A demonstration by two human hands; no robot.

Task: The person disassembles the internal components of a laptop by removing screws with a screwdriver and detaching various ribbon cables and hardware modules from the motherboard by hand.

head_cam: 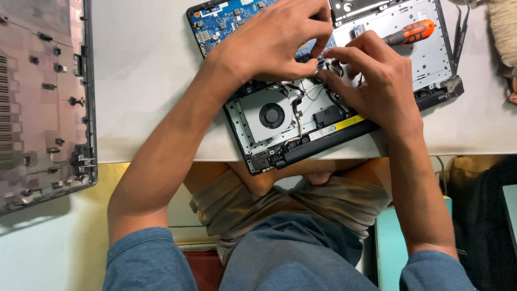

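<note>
1. Laptop chassis [431, 59], opened, lies on the white bench [145, 70] with its near corner overhanging the bench edge above the person's lap.
2. Left hand [274, 43] rests over the blue circuit board [221, 19] at the chassis's far-left part; fingers curled, fingertips [318, 40] pinched together on a small part near the chassis's centre. The part itself is too hidden to name.
3. Right hand [377, 81] sits just right of the left hand, over the chassis's middle; thumb and forefinger are closed on thin black wires [328, 67] there.
4. Cooling fan [271, 115] sits in the chassis's near-left area, just below the left hand, uncovered.
5. Orange-handled screwdriver [412, 33] lies on the chassis's far-right metal plate, just beyond the right hand.
6. Black battery bar [328, 141] with a yellow label runs along the chassis's near edge.
7. Removed bottom cover [43, 102] lies well left of the chassis, inner side up.
</note>
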